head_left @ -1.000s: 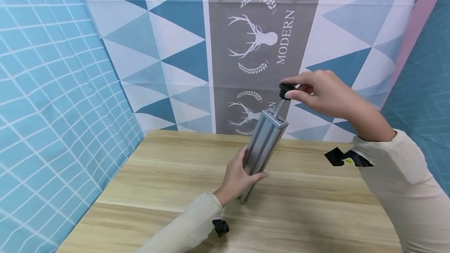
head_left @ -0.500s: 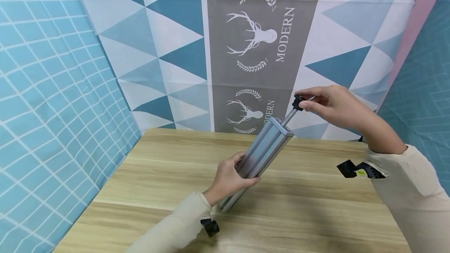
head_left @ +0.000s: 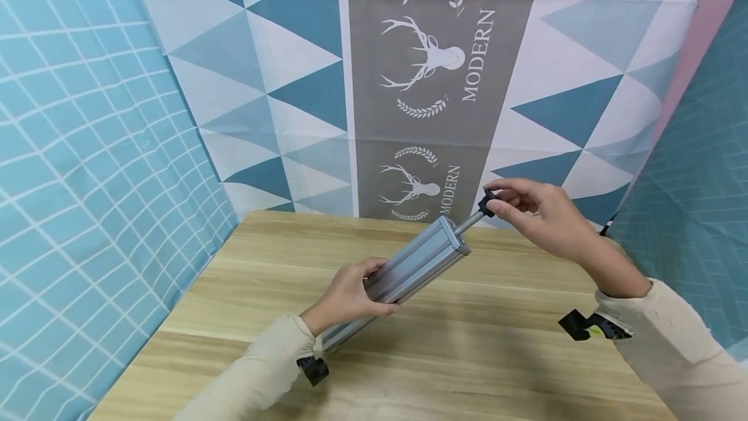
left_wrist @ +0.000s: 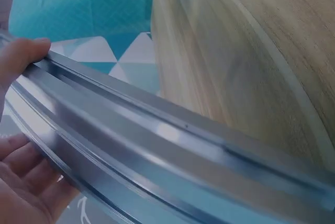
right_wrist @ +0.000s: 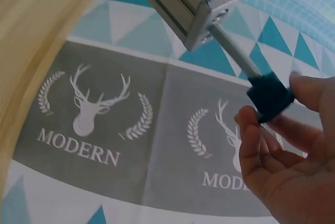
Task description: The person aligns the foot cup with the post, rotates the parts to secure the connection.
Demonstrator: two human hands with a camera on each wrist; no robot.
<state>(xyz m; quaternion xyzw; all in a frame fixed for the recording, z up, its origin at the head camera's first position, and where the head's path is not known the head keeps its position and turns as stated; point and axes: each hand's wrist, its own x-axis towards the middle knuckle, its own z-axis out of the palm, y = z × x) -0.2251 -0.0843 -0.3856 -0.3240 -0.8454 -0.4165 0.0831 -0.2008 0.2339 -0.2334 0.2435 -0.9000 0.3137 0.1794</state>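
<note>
A silver aluminium profile (head_left: pixel 417 262) with grooved sides slants over the table, its capped end up to the right. My left hand (head_left: pixel 350 294) grips its lower half, thumb on the near side and fingers round the far side; the left wrist view shows the profile (left_wrist: pixel 157 124) crossing the palm. From the capped end sticks a threaded rod (right_wrist: pixel 235 51) with a black levelling foot (head_left: pixel 486 203) at its tip. Thumb and fingers of my right hand (head_left: pixel 546 219) pinch that foot. Part of the profile's lower end is hidden behind the left hand.
The wood-grain table (head_left: pixel 497 343) spreads beneath both hands. A patterned cloth backdrop (head_left: pixel 304 83) hangs behind it, with blue grid cloth (head_left: pixel 87 180) on the left and teal cloth (head_left: pixel 695 213) on the right. A black camera mount (head_left: pixel 312 369) sits at the left wrist.
The profile has tipped from steep to a flatter slant, its capped end lower. My left hand has moved left; my right hand first went right, then down, keeping its pinch on the foot.
</note>
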